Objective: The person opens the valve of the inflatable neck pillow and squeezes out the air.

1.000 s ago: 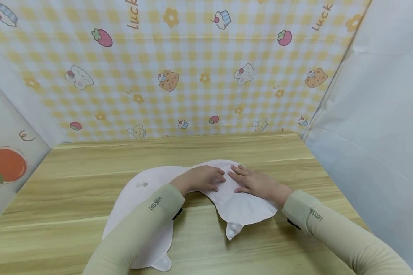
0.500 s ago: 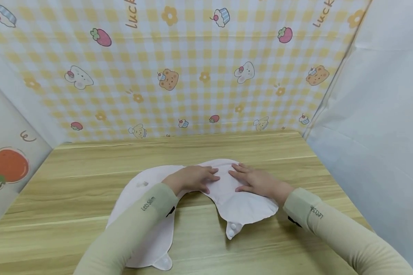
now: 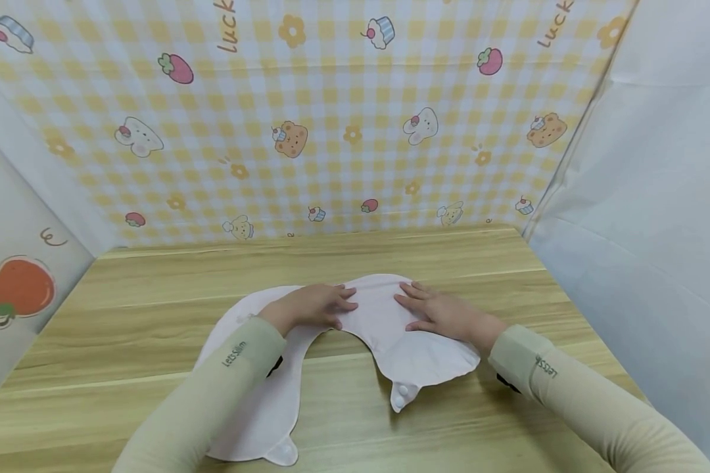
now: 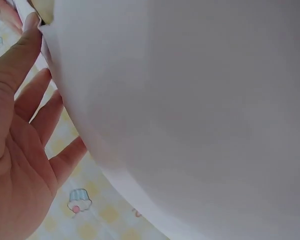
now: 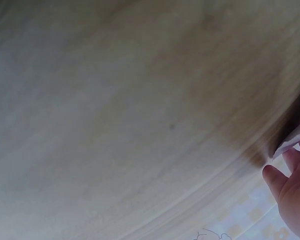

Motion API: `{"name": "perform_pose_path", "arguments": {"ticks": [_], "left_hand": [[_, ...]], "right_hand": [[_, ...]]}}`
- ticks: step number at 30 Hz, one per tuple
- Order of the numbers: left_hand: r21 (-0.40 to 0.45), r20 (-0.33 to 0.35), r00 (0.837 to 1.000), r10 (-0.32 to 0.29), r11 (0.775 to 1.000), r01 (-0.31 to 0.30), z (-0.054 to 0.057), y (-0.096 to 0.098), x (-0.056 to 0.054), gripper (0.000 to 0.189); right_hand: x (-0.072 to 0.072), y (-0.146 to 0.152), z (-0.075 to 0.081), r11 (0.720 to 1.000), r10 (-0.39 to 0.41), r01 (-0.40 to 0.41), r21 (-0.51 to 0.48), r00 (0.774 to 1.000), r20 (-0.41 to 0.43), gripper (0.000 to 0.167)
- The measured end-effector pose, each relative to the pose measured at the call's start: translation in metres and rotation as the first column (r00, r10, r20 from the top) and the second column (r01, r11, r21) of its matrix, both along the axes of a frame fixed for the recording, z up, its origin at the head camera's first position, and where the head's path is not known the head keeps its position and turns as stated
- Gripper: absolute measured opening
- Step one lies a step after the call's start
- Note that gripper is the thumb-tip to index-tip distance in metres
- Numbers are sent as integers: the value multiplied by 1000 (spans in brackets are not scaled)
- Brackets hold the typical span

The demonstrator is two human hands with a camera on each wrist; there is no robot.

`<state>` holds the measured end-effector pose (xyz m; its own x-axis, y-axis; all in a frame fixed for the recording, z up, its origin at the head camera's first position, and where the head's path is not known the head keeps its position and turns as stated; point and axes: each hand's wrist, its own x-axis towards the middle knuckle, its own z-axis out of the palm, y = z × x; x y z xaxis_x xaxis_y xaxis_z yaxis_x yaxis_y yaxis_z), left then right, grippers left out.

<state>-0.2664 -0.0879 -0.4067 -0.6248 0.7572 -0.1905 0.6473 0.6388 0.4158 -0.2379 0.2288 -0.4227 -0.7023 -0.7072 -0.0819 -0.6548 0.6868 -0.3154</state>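
Observation:
A pale pink, U-shaped piece of fabric lies curved on the wooden table, its two ends toward me. White snap buttons sit on the tab of its right end, which is partly folded over; another tab marks the left end. My left hand rests on the top of the curve with fingers spread. My right hand lies flat on the right part, fingers pointing left. In the left wrist view the fabric fills most of the picture beside the hand. My left forearm hides some of the left half.
The wooden table reaches back to a yellow checked wall cloth printed with cartoon animals and strawberries. A white sheet hangs along the right side. Another printed panel stands at the left.
My left hand has slid left along the fabric, away from the right hand, baring more of its middle. The right hand stays almost where it was.

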Motion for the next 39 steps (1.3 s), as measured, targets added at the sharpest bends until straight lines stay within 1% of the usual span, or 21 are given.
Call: {"name": "perform_pose_path", "arguments": {"ticks": [3, 8, 9, 11, 17, 20, 22, 24, 28, 30, 34, 36, 39], "left_hand": [[20, 19, 1000, 1, 1000, -2, 0, -7, 0, 50], [18, 20, 1000, -8, 1000, 7, 0, -16, 0, 48], [13, 11, 1000, -13, 1000, 12, 0, -18, 1, 48], [7, 1, 1000, -16, 1000, 16, 0, -22, 3, 47], [22, 6, 1000, 17, 1000, -17, 2, -33, 11, 44], [29, 7, 1000, 22, 999, -22, 3, -37, 14, 44], [31, 0, 1000, 18, 999, -18, 4, -40, 16, 44], [26, -21, 1000, 8, 1000, -7, 4, -42, 17, 43], [27, -32, 999, 3, 1000, -2, 1, -44, 18, 43], [32, -35, 999, 1, 999, 0, 1, -44, 17, 42], [35, -29, 1000, 1, 999, 0, 3, -42, 15, 43], [27, -22, 1000, 7, 1000, -6, 4, -41, 16, 43], [18, -17, 1000, 15, 1000, -15, 4, -42, 17, 43]], "right_hand": [[0, -1, 0, 1000, -1, 1, 2, 1000, 0, 66], [1, 0, 0, 1000, -2, 2, 4, 1000, 1, 66], [1, 0, -1, 1000, 0, 0, 4, 1000, 0, 66], [1, 0, -1, 1000, 5, -5, 3, 1000, -4, 66], [2, 1, -1, 1000, 9, -9, 3, 1000, -15, 65], [2, 2, -1, 1000, 8, -7, 5, 1000, -16, 65], [2, 2, -1, 1000, 8, -8, 5, 1000, -17, 65], [1, 1, -1, 1000, 13, -13, 10, 1000, -27, 65], [1, 1, -1, 1000, 15, -14, 28, 999, -36, 65], [1, 0, 1, 999, 13, -11, 46, 999, -31, 66], [-1, -4, 13, 996, 28, -25, 88, 999, -35, 66], [-3, -9, 19, 995, 50, -46, 87, 998, -41, 66], [-4, -17, 29, 995, 54, -50, 88, 998, -41, 65]]}}
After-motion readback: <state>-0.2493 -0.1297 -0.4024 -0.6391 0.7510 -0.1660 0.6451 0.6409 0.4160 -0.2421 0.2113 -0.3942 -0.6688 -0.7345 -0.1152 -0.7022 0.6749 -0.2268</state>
